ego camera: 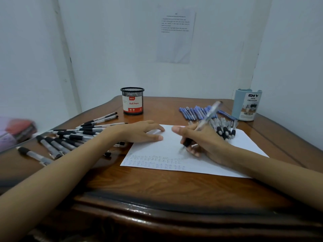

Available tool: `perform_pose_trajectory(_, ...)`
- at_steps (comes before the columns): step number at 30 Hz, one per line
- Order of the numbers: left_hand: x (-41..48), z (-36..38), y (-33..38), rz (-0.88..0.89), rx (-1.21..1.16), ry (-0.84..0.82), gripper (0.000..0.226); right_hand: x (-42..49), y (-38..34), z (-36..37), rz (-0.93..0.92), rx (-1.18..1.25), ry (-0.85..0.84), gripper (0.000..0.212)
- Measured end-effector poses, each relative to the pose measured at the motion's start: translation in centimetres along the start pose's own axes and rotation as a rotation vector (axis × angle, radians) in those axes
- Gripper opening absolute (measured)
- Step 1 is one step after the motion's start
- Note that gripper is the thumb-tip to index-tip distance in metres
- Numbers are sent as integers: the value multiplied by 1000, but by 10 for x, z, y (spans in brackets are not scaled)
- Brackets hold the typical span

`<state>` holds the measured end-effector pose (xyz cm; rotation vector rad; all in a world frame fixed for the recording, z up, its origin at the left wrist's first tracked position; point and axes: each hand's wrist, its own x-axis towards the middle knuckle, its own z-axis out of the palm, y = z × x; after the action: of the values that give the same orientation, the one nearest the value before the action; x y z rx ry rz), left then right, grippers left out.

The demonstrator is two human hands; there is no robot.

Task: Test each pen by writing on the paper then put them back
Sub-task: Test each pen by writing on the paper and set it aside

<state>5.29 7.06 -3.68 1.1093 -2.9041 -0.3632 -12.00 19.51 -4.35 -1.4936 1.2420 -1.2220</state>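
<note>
A white sheet of paper (218, 154) lies on the wooden table, with rows of small scribbles along its near edge. My right hand (202, 140) grips a clear pen with a black grip (208, 116), its tip down on the paper above the scribbles. My left hand (143, 131) rests flat on the sheet's far left corner, fingers straight. Several black-grip pens (70, 137) lie spread at the left. Blue pens (195, 111) lie in a row at the back right, and more black-grip pens (223, 127) are piled beside my right hand.
A black mesh pen cup (132, 101) labelled Ball Pens stands at the back centre. A light blue desk organizer (247, 104) stands at the back right corner. White walls close in behind, with a printed sheet (175, 34) taped up. A pinkish bundle (15, 131) lies off the table's left.
</note>
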Motion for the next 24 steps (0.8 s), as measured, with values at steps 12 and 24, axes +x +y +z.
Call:
perform_pose_trajectory(12, 4, 0, -1, -7, -9, -15, 47, 4, 3, 3, -84, -243, -67, 41)
perform_pose_trajectory(24, 4, 0, -1, -6, -2, -19, 47, 3, 2, 3, -63, -246, -65, 42)
